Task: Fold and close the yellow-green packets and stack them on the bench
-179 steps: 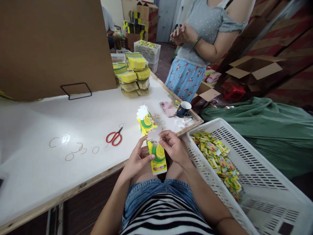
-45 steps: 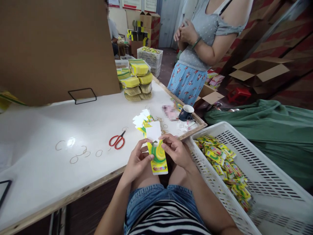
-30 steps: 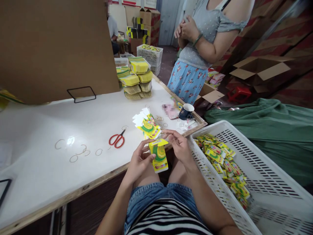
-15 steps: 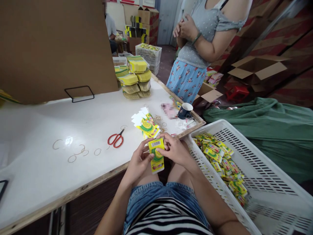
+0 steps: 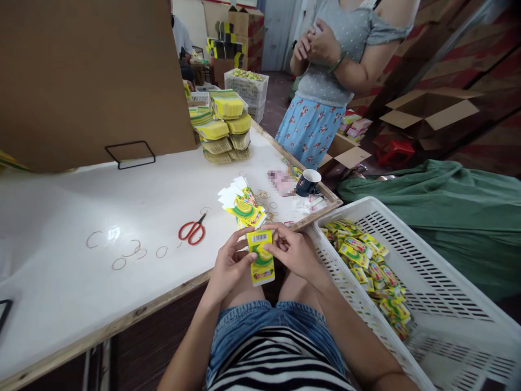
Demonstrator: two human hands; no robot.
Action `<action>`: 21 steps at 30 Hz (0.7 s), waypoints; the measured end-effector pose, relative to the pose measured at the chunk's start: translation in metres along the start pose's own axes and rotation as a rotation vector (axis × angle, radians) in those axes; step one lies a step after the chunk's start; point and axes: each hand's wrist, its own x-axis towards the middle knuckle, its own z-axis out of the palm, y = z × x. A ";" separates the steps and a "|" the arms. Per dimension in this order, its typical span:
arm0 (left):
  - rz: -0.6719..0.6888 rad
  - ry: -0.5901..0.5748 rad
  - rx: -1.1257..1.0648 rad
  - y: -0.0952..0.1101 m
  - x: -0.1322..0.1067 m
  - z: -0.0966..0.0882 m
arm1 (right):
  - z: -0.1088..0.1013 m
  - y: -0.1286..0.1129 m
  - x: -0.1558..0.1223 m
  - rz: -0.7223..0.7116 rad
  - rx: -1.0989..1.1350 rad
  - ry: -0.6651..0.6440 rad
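Note:
A small yellow-green printed card packet point(image 5: 261, 267) with a barcode at its top is held upright over my lap. My left hand point(image 5: 232, 264) grips its left edge, thumb on the front. My right hand point(image 5: 293, 251) pinches its upper right side, thumb across the printed face. Just beyond my hands, a loose pile of similar cards point(image 5: 245, 208) with white flaps lies on the white table point(image 5: 122, 309). Red-handled scissors point(image 5: 192, 231) rest to the left of that pile. Several rubber bands point(image 5: 161, 252) are scattered on the tabletop.
At my right stands a white plastic crate point(image 5: 368, 206) holding many yellow packets point(image 5: 366, 260). Stacked card bundles point(image 5: 226, 130) sit at the table's back. A dark mug point(image 5: 308, 184) is near the right corner. Another person point(image 5: 313, 103) stands beyond the table edge; cardboard point(image 5: 93, 76) rises at left.
My right thumb and the packet have shifted very slightly, and the packet stays in both hands. The standing person's clasped hands have moved a little.

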 end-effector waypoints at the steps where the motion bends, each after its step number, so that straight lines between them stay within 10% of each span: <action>1: 0.005 -0.001 0.001 0.000 0.001 0.002 | 0.001 0.000 -0.001 0.018 -0.009 0.027; 21: 0.046 -0.014 0.030 -0.004 0.007 0.012 | 0.010 0.010 -0.005 0.003 0.213 -0.001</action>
